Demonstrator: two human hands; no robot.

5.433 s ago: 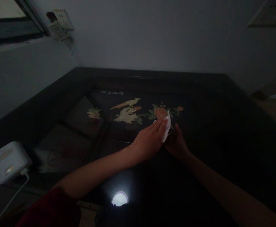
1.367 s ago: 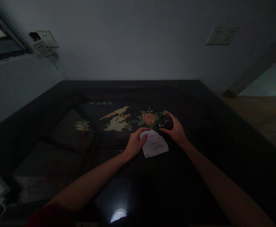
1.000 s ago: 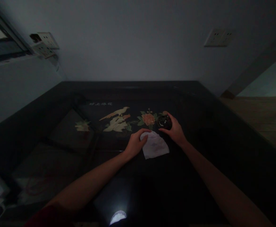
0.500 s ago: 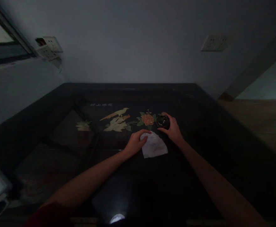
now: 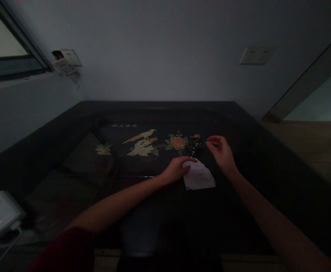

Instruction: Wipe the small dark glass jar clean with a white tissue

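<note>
My left hand (image 5: pixel 177 169) pinches the upper edge of a white cloth or tissue (image 5: pixel 199 177) between thumb and fingers, low over the glossy black tabletop (image 5: pixel 165 211). Just beyond the cloth stands a dark, shiny round object (image 5: pixel 195 144), glass-like, its kind hard to make out in the dim light. To its right is my right hand (image 5: pixel 221 150), bent and apart from it, thumb and forefinger tips close to each other with nothing visible between them.
The tabletop bears an inlaid bird (image 5: pixel 140 136), a pink flower (image 5: pixel 177 142) and lettering. A white device (image 5: pixel 2 215) with a cable sits at the left front. Wall sockets (image 5: pixel 256 55) are behind, and a wooden floor (image 5: pixel 309 145) shows at right.
My right hand has let go of the dark round object and drawn back to the right. My left hand has shifted right with the white cloth, closer to that object.
</note>
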